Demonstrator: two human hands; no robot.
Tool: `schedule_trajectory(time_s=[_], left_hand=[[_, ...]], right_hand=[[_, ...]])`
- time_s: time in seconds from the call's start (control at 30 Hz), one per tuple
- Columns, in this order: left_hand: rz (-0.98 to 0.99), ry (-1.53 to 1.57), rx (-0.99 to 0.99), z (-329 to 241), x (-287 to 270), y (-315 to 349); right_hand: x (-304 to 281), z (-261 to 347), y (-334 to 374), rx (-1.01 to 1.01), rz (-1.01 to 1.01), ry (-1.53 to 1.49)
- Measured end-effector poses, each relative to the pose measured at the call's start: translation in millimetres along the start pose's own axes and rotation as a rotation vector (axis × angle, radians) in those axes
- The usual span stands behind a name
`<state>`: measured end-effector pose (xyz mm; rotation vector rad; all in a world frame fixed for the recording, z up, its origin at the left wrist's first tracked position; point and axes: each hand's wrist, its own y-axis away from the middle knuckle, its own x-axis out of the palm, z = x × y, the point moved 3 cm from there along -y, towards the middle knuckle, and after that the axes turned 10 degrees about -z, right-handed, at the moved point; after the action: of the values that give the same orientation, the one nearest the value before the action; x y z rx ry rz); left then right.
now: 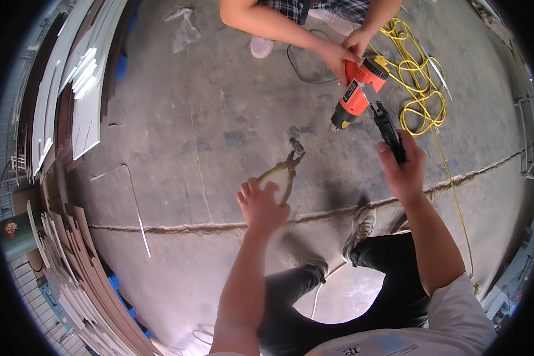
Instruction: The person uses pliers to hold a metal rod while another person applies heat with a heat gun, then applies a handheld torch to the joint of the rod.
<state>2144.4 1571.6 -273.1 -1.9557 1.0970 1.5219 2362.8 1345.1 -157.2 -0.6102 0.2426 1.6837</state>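
My left hand (263,206) is wrapped round the yellow handles of a pair of pliers (290,172), held over the concrete floor. At the jaws is a small dark and shiny piece (296,146), too small to name. My right hand (404,168) grips a black handheld tool (389,132) with a narrow metal tip; its exact kind is unclear. Just past that tip, a co-worker's hands (342,57) hold an orange-red heat gun (356,95) with a black nozzle, which points down toward the left.
Coiled yellow cord (421,89) lies at the far right, with one strand running nearer. Long white and brown panels (86,107) line the left side. A bent white strip (135,207) and a clear plastic bag (186,31) lie on the floor. A rough crack (219,226) crosses it.
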Motion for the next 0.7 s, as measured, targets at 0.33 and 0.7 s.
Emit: schedule_trajectory(time_s=[0.33,0.7], left_hand=[[0.095,0.137,-0.092,17,17,-62],[0.399,0.824,-0.363,17,46,-55]], right_hand=[[11,25,-34,-0.277,-0.102,-0.194],[52,27,-42,-0.288,-0.019,-0.347]])
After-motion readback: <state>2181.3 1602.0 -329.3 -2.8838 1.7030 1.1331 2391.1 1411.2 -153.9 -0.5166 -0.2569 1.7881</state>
